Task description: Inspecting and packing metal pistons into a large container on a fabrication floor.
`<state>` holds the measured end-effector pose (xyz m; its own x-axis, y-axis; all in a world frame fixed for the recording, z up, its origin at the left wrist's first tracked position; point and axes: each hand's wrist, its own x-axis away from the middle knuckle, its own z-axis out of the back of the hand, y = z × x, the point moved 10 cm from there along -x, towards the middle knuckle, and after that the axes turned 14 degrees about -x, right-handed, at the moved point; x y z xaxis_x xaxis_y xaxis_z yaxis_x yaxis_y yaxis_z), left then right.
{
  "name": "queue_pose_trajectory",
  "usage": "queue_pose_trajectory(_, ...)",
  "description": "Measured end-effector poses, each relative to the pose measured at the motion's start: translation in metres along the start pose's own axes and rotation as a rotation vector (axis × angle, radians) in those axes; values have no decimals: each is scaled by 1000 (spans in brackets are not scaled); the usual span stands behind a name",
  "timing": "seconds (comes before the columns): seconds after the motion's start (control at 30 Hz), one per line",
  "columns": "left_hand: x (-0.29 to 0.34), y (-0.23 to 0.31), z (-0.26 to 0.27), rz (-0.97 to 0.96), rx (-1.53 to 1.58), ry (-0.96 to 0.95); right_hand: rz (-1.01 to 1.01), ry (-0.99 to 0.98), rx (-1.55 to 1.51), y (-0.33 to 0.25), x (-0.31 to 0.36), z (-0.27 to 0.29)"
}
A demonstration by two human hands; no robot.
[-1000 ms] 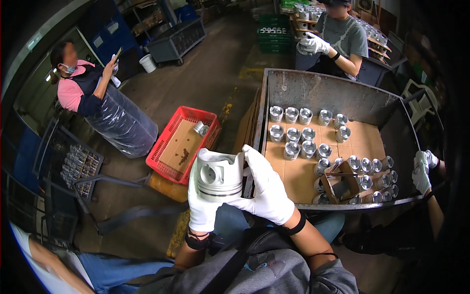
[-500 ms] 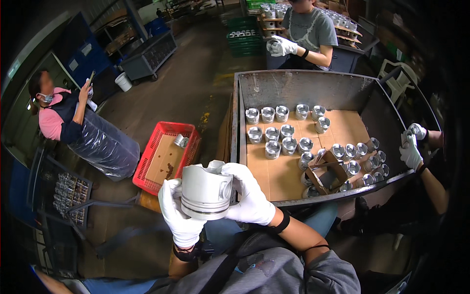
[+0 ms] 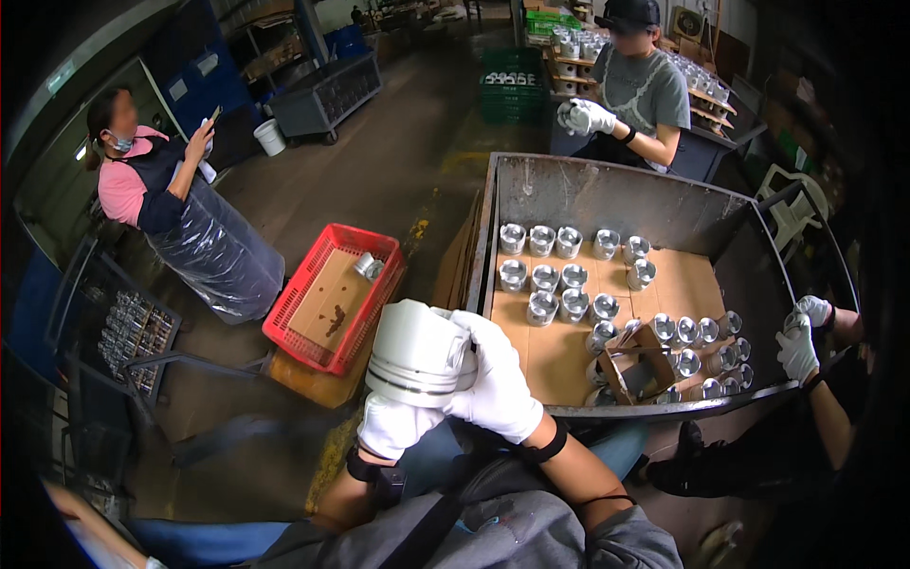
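A silver engine piston (image 3: 415, 349) with ring grooves round its lower part is held up in front of me, tilted slightly. My right hand (image 3: 502, 384), in a white glove, grips its right side. Under the piston is my left hand (image 3: 396, 427), also gloved in white, gripping it from below; its fingers are mostly hidden. Beyond my hands, a red plastic crate (image 3: 296, 313) lined with cardboard holds one or more pistons (image 3: 368, 266) in its far corner. To the right stands a metal bin (image 3: 588, 185) with rows of pistons (image 3: 573, 304) on cardboard.
A small open cardboard box (image 3: 637, 368) sits among the bin's pistons. Gloved hands of a co-worker (image 3: 801, 341) are at the bin's right edge. Another person (image 3: 630, 104) stands behind the bin, and one in an apron (image 3: 204, 228) at left. A rack of metal parts (image 3: 136, 332) is lower left.
My left hand has shifted from the piston's left side to beneath it. The piston has turned and tilted in my hands. The view has swung, so the surroundings sit farther right.
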<state>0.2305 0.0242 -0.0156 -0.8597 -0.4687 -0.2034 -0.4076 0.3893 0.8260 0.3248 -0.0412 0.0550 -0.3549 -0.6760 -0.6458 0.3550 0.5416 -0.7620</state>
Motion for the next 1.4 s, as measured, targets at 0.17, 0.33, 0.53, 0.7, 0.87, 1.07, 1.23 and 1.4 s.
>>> queue_pose_trajectory(0.17,-4,-4,11,117,191,71,17,-49,193,1,3,2)
queue_pose_trajectory(0.33,-2,10,25,59,-26,187,-17,-75,163,3,3,8)
queue_pose_trajectory(0.53,10,29,42,-32,-332,371,-126,-65,-16,2,4,6)
queue_pose_trajectory(0.7,9,47,44,-215,-233,447,-59,-116,75,-15,-4,-2)
queue_pose_trajectory(0.87,21,82,12,-477,-1072,511,211,-161,289,-34,-4,-10)
queue_pose_trajectory(1.07,17,113,-24,-594,-1433,337,-243,5,-274,19,9,3)
queue_pose_trajectory(1.23,23,108,29,-347,-842,536,-681,-102,-1045,47,16,-27)
queue_pose_trajectory(1.4,2,44,65,-59,-17,378,-843,-260,-1379,67,33,-60)
